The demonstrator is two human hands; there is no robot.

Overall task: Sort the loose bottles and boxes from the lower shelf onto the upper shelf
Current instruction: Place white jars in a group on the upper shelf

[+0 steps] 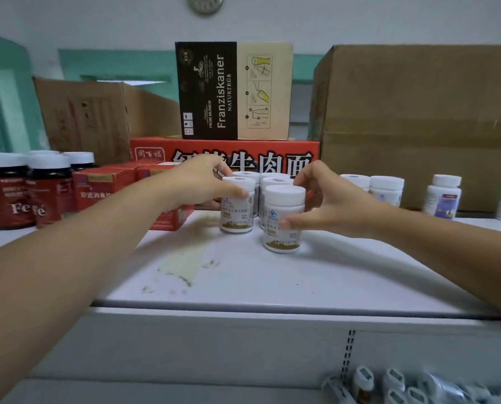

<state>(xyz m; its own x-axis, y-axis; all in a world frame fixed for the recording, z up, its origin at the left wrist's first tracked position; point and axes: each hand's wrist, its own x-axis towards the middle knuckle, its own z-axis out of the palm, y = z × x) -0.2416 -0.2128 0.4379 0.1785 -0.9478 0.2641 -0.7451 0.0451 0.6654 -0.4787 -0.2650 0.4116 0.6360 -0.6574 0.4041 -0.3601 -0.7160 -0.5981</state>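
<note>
Several white bottles with white caps and gold-banded labels stand grouped in the middle of the upper shelf [272, 275]. My left hand [205, 182] is wrapped around the front-left bottle [237, 212], thumb on its side just under the cap. My right hand [328, 199] grips the nearest bottle [282, 225], thumb on its label and fingers behind the cap. Two more bottles [272, 182] of the same kind stand behind these. On the lower shelf at the bottom right lie several loose white bottles [389, 386], blurred.
Dark red bottles with white caps [9, 193] and small red boxes [103, 188] stand at the left. A long red carton [223, 153], a Franziskaner box [233, 90] and a big brown carton [418, 126] line the back. More white bottles [386, 189] stand at the right.
</note>
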